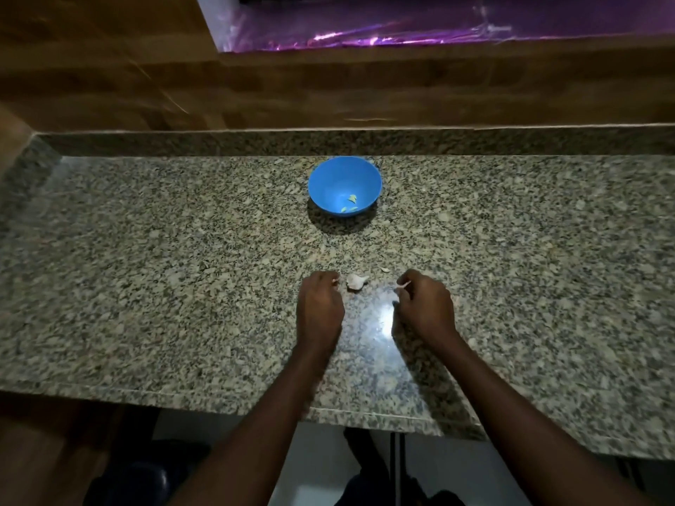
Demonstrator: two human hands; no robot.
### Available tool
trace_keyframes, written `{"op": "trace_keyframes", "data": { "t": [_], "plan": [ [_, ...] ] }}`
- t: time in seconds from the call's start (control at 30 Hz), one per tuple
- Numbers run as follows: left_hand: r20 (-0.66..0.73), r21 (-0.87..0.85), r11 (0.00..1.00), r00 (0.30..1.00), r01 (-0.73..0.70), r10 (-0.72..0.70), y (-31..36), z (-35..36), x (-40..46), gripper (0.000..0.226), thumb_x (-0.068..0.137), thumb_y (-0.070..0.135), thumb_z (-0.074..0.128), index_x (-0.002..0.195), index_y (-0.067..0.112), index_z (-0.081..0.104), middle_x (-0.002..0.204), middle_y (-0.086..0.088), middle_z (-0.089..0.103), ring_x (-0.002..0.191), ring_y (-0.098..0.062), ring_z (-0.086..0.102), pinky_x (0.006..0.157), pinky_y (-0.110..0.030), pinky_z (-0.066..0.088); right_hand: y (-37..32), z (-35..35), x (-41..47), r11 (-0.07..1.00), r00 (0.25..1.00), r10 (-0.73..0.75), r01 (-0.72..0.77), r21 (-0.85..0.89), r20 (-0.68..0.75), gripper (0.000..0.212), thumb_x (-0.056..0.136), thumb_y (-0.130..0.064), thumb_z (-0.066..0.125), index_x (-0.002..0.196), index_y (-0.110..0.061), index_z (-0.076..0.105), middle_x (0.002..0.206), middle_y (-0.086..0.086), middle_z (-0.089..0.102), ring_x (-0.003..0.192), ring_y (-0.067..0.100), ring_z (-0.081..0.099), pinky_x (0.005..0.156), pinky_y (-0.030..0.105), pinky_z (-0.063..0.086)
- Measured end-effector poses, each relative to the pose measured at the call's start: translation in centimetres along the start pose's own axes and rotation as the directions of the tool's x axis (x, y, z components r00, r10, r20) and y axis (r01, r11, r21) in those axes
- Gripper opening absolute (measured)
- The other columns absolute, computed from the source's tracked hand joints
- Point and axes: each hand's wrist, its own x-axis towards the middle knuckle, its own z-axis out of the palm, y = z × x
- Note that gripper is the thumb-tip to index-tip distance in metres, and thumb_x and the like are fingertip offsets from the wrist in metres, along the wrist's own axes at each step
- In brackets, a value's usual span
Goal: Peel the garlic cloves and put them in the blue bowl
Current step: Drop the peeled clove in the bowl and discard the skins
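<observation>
garlic [356, 281] on counter between hands | left hand [318, 304] curled beside it | right hand [425, 304] pinches peel [403, 285]

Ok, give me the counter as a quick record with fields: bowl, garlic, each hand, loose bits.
surface: speckled granite counter
blue bowl: upright, far side of the counter, a few small pale pieces inside
garlic: lies on the counter between the hands, papery skin on, apart from both
left hand: fingers curled, pinches a small pale bit at the fingertips
right hand: fingers curled, pinches a thin pale sliver, likely skin
loose scrap: on the counter beyond the right hand
</observation>
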Motion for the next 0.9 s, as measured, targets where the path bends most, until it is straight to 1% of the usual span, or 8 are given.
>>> {"op": "trace_keyframes", "data": {
  "t": [0.1, 0.2, 0.3, 0.47, 0.6, 0.67, 0.8, 0.9],
  "plan": [
    [0.055, 0.092, 0.993, 0.996, -0.069, 0.064, -1.7, 0.5, 1.3, 0.039, 0.081, -0.001, 0.054, 0.118, 0.003, 0.066, 0.118, -0.017, 0.063, 0.107, -0.036, 0.056, 0.09, -0.045, 0.049, -0.9, 1.1, 2.1, 0.999, 0.999, -0.028, 0.028, -0.035, -0.019, 0.021, 0.088, -0.025, 0.067, 0.109, -0.021, 0.065, 0.095, 0.004, 0.072, 0.089, 0.026, 0.067, 0.071, 0.034, 0.051],
    [0.14, 0.197, 0.973, 0.986, -0.121, 0.094, -2.6, 0.9, 1.8, 0.047, 0.081, 0.003, 0.058, 0.126, 0.009, 0.063, 0.129, -0.014, 0.059, 0.115, -0.035, 0.053, 0.093, -0.045, 0.044, -1.5, 1.9, 3.4, 0.99, 0.996, -0.089, 0.089, -0.107, 0.007, 0.015, 0.088, -0.026, 0.067, 0.1, -0.021, 0.061, 0.093, 0.006, 0.062, 0.083, 0.031, 0.063, 0.067, 0.036, 0.051],
    [0.173, 0.223, 0.965, 0.98, -0.138, 0.1, -2.5, 0.8, 1.9, 0.047, 0.082, 0.004, 0.063, 0.128, 0.012, 0.062, 0.131, -0.011, 0.058, 0.117, -0.031, 0.052, 0.093, -0.044, 0.043, -1.7, 2.2, 4.6, 0.982, 0.991, -0.135, 0.136, -0.129, 0.013, 0.004, 0.088, -0.023, 0.063, 0.088, -0.019, 0.061, 0.084, 0.004, 0.059, 0.077, 0.031, 0.061, 0.061, 0.035, 0.046],
    [0.18, 0.183, 0.977, 0.98, -0.114, 0.081, -2.5, 0.2, 2.4, 0.047, 0.081, 0.002, 0.061, 0.127, 0.014, 0.063, 0.128, -0.009, 0.058, 0.113, -0.03, 0.052, 0.091, -0.043, 0.045, -3.6, 0.5, 8.3, 0.994, 0.989, -0.107, 0.107, -0.001, -0.101, 0.003, 0.087, -0.02, 0.065, 0.083, -0.019, 0.065, 0.08, 0.003, 0.069, 0.074, 0.025, 0.065, 0.061, 0.033, 0.05],
    [0.192, 0.18, 0.981, 0.98, -0.076, 0.04, -1.9, 0.0, 2.7, 0.049, 0.078, 0.006, 0.06, 0.126, 0.017, 0.062, 0.126, -0.004, 0.057, 0.112, -0.028, 0.05, 0.09, -0.043, 0.046, -7.7, -1.2, 12.5, 0.975, 0.967, -0.173, 0.194, 0.104, -0.188, 0.003, 0.087, -0.019, 0.068, 0.086, -0.019, 0.066, 0.078, 0.003, 0.071, 0.07, 0.023, 0.067, 0.061, 0.035, 0.054],
    [0.19, 0.184, 0.981, 0.981, -0.065, 0.029, -1.7, -0.1, 2.8, 0.049, 0.077, 0.007, 0.061, 0.125, 0.018, 0.062, 0.125, -0.003, 0.056, 0.112, -0.027, 0.05, 0.089, -0.044, 0.046, -9.6, -1.3, 14.9, 0.969, 0.965, -0.205, 0.223, 0.102, -0.162, 0.001, 0.088, -0.019, 0.068, 0.089, -0.019, 0.068, 0.08, 0.006, 0.072, 0.072, 0.025, 0.068, 0.062, 0.035, 0.056],
    [0.172, 0.166, 0.985, 0.985, -0.039, 0.01, -1.4, 0.0, 2.9, 0.046, 0.079, 0.004, 0.061, 0.122, 0.018, 0.063, 0.122, -0.002, 0.057, 0.11, -0.027, 0.05, 0.089, -0.044, 0.046, -10.9, -0.8, 17.9, 0.973, 0.975, -0.221, 0.221, 0.06, -0.01, 0.015, 0.086, -0.015, 0.07, 0.099, -0.021, 0.074, 0.09, 0.005, 0.076, 0.086, 0.024, 0.07, 0.069, 0.029, 0.051],
    [0.125, 0.078, 0.997, 0.992, -0.007, -0.003, -1.3, 0.1, 3.0, 0.039, 0.082, -0.004, 0.06, 0.116, 0.012, 0.069, 0.116, -0.007, 0.063, 0.106, -0.03, 0.054, 0.088, -0.044, 0.049, -10.0, -1.1, 17.4, 0.968, 0.979, -0.201, 0.201, 0.151, -0.013, 0.017, 0.086, -0.017, 0.072, 0.102, -0.02, 0.076, 0.091, 0.005, 0.076, 0.083, 0.021, 0.07, 0.075, 0.031, 0.055]
  ]
}}
